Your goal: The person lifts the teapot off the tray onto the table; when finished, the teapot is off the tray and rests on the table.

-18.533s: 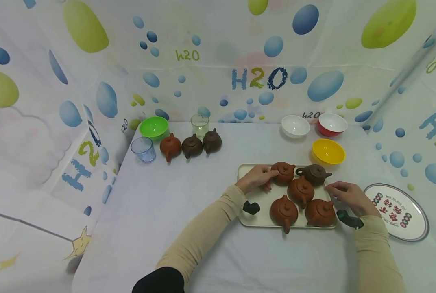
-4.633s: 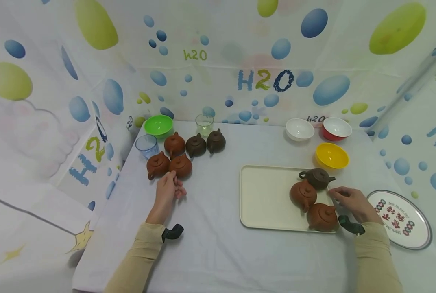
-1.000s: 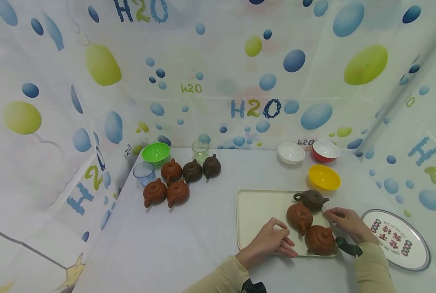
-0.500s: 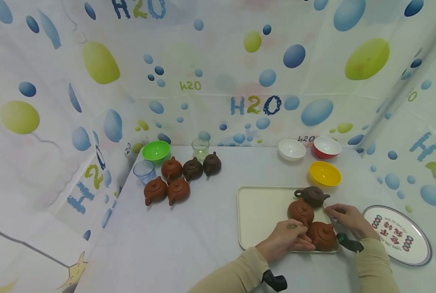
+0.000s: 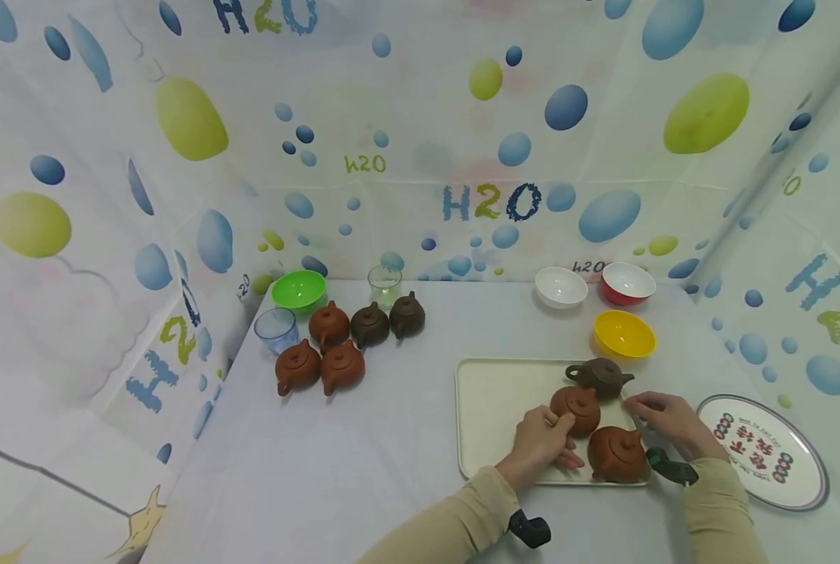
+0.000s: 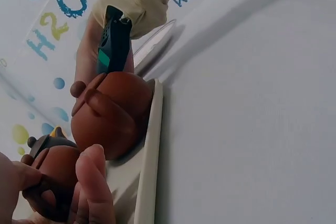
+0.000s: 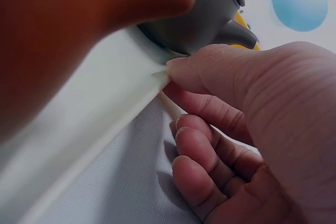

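Observation:
On the right of the table lies a cream tray (image 5: 490, 407) bearing two reddish-brown teapots and one dark brown teapot (image 5: 601, 378). My left hand (image 5: 541, 442) pinches the handle of the middle reddish-brown teapot (image 5: 579, 409); in the left wrist view, thumb and fingers (image 6: 94, 174) close around that handle. Nearer the front right corner sits the other reddish-brown teapot (image 5: 617, 454), spout to the front left. My right hand (image 5: 667, 423) grips the tray's right rim, its thumb (image 7: 197, 69) on top and the index finger beneath, beside the dark teapot.
At back left stand two dark teapots (image 5: 370, 324), several reddish-brown teapots (image 5: 343, 366), a green bowl (image 5: 298, 291), a blue glass (image 5: 276, 330) and a clear glass (image 5: 385, 286). White (image 5: 561, 287), red (image 5: 628, 283) and yellow (image 5: 624, 334) bowls stand behind the tray. An oval printed plate (image 5: 765, 450) lies right.
Two reddish-brown teapots have gone from the tray to the left group. My left hand has come back to the tray, first by the front teapot, now at the middle one's handle. The right hand stays.

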A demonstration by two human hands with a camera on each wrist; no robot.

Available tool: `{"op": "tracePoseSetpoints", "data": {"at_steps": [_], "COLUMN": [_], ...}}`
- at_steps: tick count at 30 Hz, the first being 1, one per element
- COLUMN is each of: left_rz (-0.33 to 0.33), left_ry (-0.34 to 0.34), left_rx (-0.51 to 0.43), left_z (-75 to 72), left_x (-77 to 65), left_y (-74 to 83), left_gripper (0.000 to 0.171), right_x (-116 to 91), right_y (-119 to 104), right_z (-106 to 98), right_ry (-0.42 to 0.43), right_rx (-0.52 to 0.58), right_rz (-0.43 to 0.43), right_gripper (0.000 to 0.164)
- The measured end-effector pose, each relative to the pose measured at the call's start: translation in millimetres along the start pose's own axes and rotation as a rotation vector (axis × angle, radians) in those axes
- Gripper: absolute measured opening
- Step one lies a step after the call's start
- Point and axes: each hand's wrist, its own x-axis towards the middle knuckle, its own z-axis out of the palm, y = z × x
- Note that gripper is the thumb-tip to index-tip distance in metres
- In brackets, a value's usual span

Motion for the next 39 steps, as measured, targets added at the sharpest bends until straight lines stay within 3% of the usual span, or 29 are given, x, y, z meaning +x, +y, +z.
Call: {"op": "tracePoseSetpoints", "data": {"at_steps": [4, 11, 23, 30, 39], "left_rz": [-0.004, -0.036, -0.006, 0.058, 0.062], "left_ry": [0.019, -0.036, -0.063, -0.053, -0.093], "left_rx": [0.023, 0.007, -0.006, 0.019, 0.018], "left_z": [-1.7, -9.2, -10.9, -6.9, -9.6], "left_x": [3.9, 6.8, 7.4, 9.2, 8.8], "left_y": [1.6, 4.3, 1.4, -2.1, -2.7], "left_gripper": [0.023, 0.024, 0.029, 0.033, 0.036], "right_x": [0, 4, 6, 3, 3], "right_y": [-1, -1, 1, -1, 2], "right_z": [-1, -4, -2, -4, 0], "right_ry": [0.002, 0.003, 0.001, 0.004, 0.001], "right_rx": [-0.005, -0.004, 0.007, -0.003, 0.009], "right_rz": [-0.002, -0.002, 0.012, 0.011, 0.004], "right_gripper": [0.06, 0.062, 0.062, 0.061, 0.062]}}
